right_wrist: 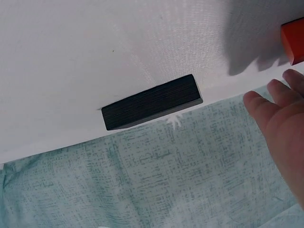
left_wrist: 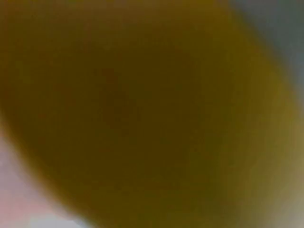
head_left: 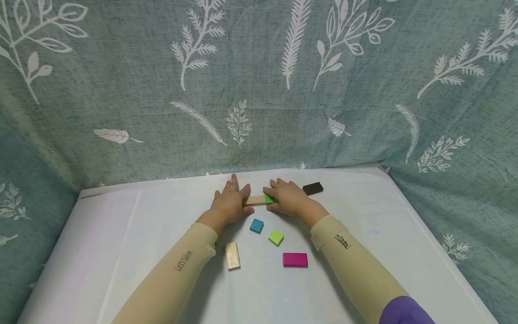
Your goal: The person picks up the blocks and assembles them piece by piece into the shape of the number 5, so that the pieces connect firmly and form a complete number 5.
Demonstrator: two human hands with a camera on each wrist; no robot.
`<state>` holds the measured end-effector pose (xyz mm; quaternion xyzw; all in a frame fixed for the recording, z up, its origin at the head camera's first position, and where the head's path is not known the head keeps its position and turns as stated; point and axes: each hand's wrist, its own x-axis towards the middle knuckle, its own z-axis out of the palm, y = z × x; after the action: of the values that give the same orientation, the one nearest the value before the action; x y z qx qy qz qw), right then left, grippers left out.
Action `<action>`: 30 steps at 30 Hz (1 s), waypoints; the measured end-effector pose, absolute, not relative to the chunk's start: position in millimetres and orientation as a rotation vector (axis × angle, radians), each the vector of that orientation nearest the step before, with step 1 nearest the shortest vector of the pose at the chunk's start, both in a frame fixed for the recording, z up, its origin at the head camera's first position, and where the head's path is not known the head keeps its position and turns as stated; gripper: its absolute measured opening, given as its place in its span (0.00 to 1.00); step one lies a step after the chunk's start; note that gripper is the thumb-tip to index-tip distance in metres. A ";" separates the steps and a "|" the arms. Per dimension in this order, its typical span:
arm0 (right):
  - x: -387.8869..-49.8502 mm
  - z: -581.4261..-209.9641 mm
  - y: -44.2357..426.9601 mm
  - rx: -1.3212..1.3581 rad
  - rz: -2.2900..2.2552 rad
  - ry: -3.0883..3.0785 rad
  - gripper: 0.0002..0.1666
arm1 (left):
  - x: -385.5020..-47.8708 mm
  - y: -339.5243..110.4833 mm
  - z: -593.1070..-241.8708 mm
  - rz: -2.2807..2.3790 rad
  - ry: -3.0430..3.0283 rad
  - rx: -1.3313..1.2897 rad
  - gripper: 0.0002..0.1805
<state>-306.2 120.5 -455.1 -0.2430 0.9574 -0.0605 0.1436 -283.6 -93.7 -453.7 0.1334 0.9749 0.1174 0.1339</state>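
A light wooden block (head_left: 256, 201) and a green block (head_left: 270, 199) lie end to end in a row near the table's back edge. At the row's left end, my left hand (head_left: 229, 205) has its thumb and a finger on either side of the wooden block, with other fingers spread. My right hand (head_left: 290, 198) pinches the green block between thumb and finger; its palm hides what is under it. The right wrist view shows a red block (right_wrist: 294, 40) beside my right fingertips. A blurred yellow-brown shape (left_wrist: 152, 118) fills most of the left wrist view.
Behind my right hand lies a black block (head_left: 313, 188). Nearer me are a blue square (head_left: 256, 226), a lime square (head_left: 276, 237), a pale wooden block (head_left: 232, 256) and a magenta block (head_left: 295, 259). A leaf-patterned curtain (head_left: 259, 126) hangs behind the white table (head_left: 364, 225).
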 end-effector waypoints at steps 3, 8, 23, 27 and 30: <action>-301.6 -450.9 119.8 -0.699 -0.208 2.777 0.43 | -277.7 -107.3 -446.1 0.425 2.841 0.362 0.49; -282.2 -440.1 126.5 -0.715 -0.250 2.804 0.45 | -257.9 -154.5 -428.9 0.514 2.856 0.312 0.51; -188.7 -439.6 129.7 -0.874 -0.239 2.757 0.45 | -189.6 -196.7 -455.3 0.328 2.836 0.254 0.52; -180.9 -443.4 123.7 -0.903 -0.234 2.752 0.44 | -176.5 -186.4 -455.4 0.184 2.890 0.181 0.50; -179.4 -445.6 122.0 -0.878 -0.195 2.771 0.44 | -169.0 -181.7 -455.1 0.112 2.940 0.161 0.43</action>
<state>-179.4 122.0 -445.6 -0.2995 0.9449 -0.0665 0.1141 -169.0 -181.7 -455.1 0.0542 0.9931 0.0378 0.0971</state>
